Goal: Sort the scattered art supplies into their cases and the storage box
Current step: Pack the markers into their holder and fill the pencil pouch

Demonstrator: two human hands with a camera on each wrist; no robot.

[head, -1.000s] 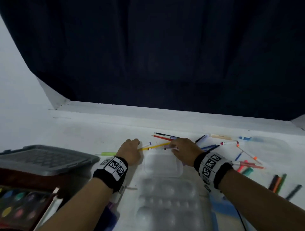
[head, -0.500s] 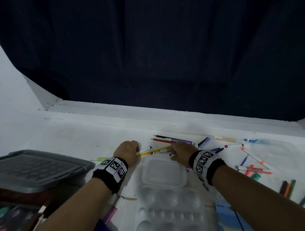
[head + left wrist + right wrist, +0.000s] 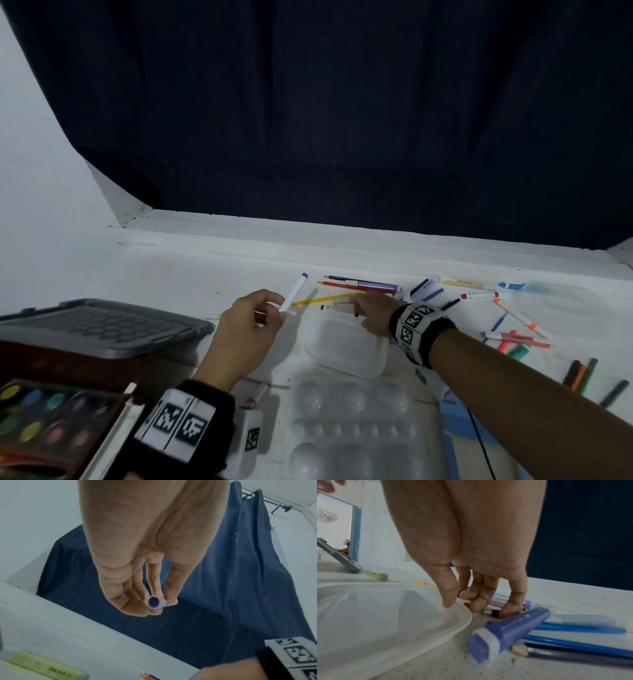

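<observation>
My left hand [image 3: 274, 313] is raised off the table and pinches a white marker with a purple end [image 3: 296, 293] between thumb and fingers; the left wrist view shows its purple end [image 3: 153, 602] pointing at the camera. My right hand [image 3: 359, 310] is down on the table beside a clear plastic case [image 3: 346, 356]. Its fingers [image 3: 476, 605] curl onto a thin brown-tipped marker [image 3: 334, 308], and its thumb touches the case's rim [image 3: 462, 615]. A yellow pencil [image 3: 322, 299] lies between the two hands.
A grey-lidded storage box [image 3: 102, 329] stands at the left, with a watercolour set [image 3: 41, 421] in front of it. A white mixing palette [image 3: 346, 435] lies near me. Several loose markers and pencils [image 3: 513, 339] are scattered to the right. A green highlighter [image 3: 376, 574] lies by the box.
My left hand has lifted the white purple-ended marker off the table and drawn it back towards me. My right hand has stayed on the pens by the clear case.
</observation>
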